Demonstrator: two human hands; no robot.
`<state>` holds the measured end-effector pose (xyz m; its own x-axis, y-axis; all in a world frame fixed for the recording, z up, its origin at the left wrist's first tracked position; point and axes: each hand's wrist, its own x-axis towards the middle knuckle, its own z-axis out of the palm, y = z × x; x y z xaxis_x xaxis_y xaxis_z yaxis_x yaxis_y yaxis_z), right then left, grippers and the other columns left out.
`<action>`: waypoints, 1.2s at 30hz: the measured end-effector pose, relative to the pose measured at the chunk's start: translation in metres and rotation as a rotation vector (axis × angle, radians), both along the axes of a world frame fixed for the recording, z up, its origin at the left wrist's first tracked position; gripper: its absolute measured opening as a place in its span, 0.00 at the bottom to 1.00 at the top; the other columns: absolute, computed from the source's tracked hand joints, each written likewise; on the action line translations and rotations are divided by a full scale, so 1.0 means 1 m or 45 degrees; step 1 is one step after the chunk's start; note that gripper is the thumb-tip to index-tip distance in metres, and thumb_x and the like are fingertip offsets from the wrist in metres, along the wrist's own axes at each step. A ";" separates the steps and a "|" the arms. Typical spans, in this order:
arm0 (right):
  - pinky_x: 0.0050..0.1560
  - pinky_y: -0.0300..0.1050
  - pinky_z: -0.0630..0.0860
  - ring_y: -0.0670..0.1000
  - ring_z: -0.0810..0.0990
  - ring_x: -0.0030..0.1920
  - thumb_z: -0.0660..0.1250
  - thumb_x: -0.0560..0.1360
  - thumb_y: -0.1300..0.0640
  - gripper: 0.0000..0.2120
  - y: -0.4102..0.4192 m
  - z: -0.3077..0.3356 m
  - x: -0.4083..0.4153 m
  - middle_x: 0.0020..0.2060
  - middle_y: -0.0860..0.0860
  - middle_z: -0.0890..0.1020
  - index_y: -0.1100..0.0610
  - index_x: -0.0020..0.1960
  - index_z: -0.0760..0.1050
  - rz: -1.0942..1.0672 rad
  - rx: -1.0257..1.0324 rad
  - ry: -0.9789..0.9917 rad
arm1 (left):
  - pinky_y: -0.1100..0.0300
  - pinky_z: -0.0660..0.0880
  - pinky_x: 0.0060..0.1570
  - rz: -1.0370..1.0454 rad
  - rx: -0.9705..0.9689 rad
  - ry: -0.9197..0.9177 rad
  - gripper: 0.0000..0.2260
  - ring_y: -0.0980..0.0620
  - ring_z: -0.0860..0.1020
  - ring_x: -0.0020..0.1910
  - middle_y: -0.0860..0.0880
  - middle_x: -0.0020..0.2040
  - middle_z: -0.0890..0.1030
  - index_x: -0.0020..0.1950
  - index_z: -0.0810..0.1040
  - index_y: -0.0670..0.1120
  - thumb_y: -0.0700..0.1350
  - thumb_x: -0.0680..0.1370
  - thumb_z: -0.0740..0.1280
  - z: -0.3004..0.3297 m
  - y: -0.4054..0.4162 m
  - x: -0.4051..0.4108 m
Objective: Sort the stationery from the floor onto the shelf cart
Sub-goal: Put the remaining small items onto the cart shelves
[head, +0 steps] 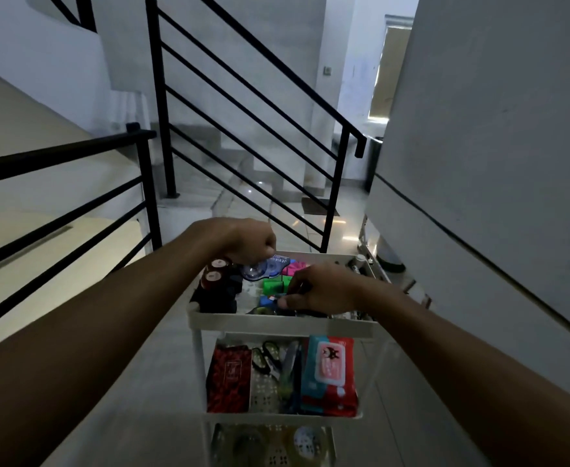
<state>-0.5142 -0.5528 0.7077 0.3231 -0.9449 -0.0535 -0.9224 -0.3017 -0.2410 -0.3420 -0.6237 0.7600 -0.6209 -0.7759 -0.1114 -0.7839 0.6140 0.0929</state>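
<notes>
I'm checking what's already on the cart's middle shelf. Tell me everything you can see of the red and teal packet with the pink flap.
The packet is a soft, glossy pouch that looks like a wet-wipes pack: teal upper part, red lower edge, and a pink resealable flap with a dark cartoon figure. It lies flat at the right end of the white shelf cart's middle tier, its left edge over dim items I cannot identify. Neither hand touches it.

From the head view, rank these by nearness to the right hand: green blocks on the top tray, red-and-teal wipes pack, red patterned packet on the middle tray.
From the right hand:
1. Green blocks, just to its left on the top tray.
2. Wipes pack, below it, right side of the middle tray.
3. Red patterned packet, left side of the middle tray.
</notes>
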 end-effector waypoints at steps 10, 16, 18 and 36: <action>0.46 0.45 0.79 0.50 0.81 0.45 0.69 0.73 0.42 0.17 0.002 -0.005 0.024 0.45 0.53 0.84 0.55 0.52 0.82 0.013 -0.115 -0.042 | 0.58 0.68 0.47 0.003 0.003 0.026 0.12 0.51 0.74 0.47 0.46 0.58 0.80 0.60 0.79 0.45 0.46 0.81 0.59 -0.004 -0.001 0.010; 0.48 0.42 0.78 0.48 0.80 0.48 0.70 0.72 0.43 0.19 0.002 0.006 0.003 0.48 0.49 0.81 0.53 0.58 0.77 -0.072 -0.053 0.118 | 0.56 0.71 0.51 -0.021 0.038 -0.035 0.13 0.50 0.75 0.49 0.46 0.57 0.80 0.62 0.79 0.46 0.47 0.81 0.61 -0.005 0.005 0.007; 0.51 0.44 0.78 0.49 0.80 0.50 0.70 0.72 0.43 0.20 0.005 0.005 -0.003 0.51 0.51 0.81 0.53 0.60 0.77 -0.089 -0.002 0.144 | 0.56 0.72 0.52 -0.051 0.080 -0.088 0.12 0.50 0.75 0.49 0.47 0.56 0.81 0.62 0.79 0.47 0.47 0.80 0.62 -0.009 0.008 0.004; 0.56 0.46 0.76 0.50 0.78 0.54 0.72 0.72 0.45 0.26 0.007 0.010 -0.008 0.56 0.53 0.80 0.53 0.66 0.73 -0.146 0.053 0.118 | 0.58 0.73 0.43 -0.038 0.192 -0.119 0.11 0.56 0.77 0.43 0.53 0.44 0.80 0.58 0.78 0.50 0.51 0.78 0.66 -0.025 0.011 -0.011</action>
